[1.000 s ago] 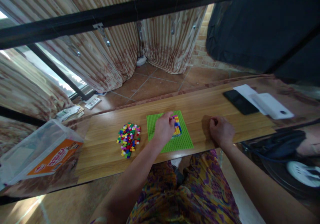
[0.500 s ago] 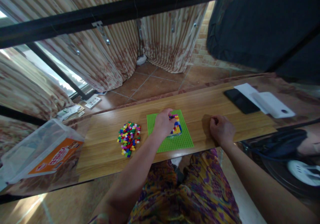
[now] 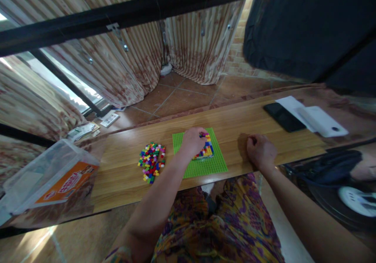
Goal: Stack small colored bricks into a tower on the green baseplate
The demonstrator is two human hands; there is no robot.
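- Over the last second the left hand [image 3: 193, 142] has shifted slightly towards the top of the frame, and more of the lower left part of the brick patch [image 3: 208, 150] now shows beneath it.
- For the work in hand this reads as a small adjustment at the patch's upper end; I see no clear new brick in it, though the hand covers part of the surface.
- The brick patch lies on the green baseplate [image 3: 207, 169], just below the centre of the frame; its rows show yellow, orange, blue and red.
- The left hand is bent over the patch from its left side, thumb and fingers drawn close together at its upper edge. A touch of purple shows by the fingertips, but I cannot tell whether they pinch a brick or only press on one.
- The right hand [image 3: 261, 150], right of centre, is curled into a loose fist at the near edge of the table [image 3: 123, 192], well apart from the baseplate. Nothing is seen in it, and its pose matches the earlier views.
- The loose bricks [image 3: 152, 159] lie heaped left of the baseplate, apart from both hands, with no visible change.
- A black phone [image 3: 284, 117] lies towards the right of the frame, beyond the right hand.
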